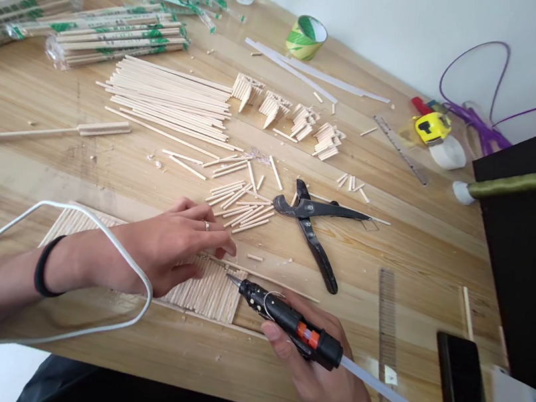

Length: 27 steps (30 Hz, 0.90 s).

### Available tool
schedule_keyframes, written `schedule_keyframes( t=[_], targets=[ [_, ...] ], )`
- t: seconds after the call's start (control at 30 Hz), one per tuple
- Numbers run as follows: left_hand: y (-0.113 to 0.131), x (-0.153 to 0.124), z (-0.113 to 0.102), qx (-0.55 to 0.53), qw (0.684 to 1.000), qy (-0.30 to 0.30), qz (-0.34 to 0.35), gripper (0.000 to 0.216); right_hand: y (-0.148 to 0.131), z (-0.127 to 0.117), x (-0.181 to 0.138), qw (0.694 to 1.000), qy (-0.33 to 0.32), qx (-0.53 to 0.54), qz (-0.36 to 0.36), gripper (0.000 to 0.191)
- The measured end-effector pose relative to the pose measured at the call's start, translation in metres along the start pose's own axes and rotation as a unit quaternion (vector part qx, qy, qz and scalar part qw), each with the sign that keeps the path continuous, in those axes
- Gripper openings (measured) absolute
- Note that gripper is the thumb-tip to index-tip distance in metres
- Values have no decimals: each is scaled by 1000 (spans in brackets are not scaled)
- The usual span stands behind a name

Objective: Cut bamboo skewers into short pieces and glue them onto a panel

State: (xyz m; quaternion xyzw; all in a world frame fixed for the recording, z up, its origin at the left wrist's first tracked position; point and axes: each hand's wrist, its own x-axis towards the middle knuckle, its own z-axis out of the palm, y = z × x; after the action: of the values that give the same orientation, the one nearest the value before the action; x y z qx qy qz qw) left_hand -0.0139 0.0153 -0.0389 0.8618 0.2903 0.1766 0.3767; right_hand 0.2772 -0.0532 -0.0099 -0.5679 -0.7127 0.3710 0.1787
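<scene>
My right hand grips a black hot glue gun, a clear glue stick jutting from its rear. The nozzle is over the right end of a flat panel of short wooden sticks laid side by side between long sticks. My left hand rests over the middle of that panel, thumb and fingers apart, with nothing visible between them. Beyond the fingers lies a pile of short cut sticks. To its right, black-handled cutters lie spread.
A white cable loops over my left forearm. Long sticks, small stick blocks and wrapped chopsticks lie farther back. On the right are a ruler, a black phone and a yellow tape measure. A tape roll stands behind.
</scene>
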Motion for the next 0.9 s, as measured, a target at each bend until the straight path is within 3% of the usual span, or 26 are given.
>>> schedule_keyframes(
  t=[0.33,0.47,0.57,0.77,0.9],
  targets=[
    [-4,-1,-1,-5,1000,-17,-4,39,-3,-4,0,999,-33,-9,-16,32],
    [-1,-1,-3,-2,1000,-17,0,41,9,-3,-16,1000,21,-15,6,32],
    [2,0,-5,-2,1000,-20,1,40,22,-5,-35,998,61,17,25,46],
    [3,2,-6,-1,1000,-29,-9,43,30,-20,-49,989,51,108,82,48],
    [5,1,-8,-5,1000,-27,-9,45,25,-34,-45,991,77,85,67,44]
  ],
)
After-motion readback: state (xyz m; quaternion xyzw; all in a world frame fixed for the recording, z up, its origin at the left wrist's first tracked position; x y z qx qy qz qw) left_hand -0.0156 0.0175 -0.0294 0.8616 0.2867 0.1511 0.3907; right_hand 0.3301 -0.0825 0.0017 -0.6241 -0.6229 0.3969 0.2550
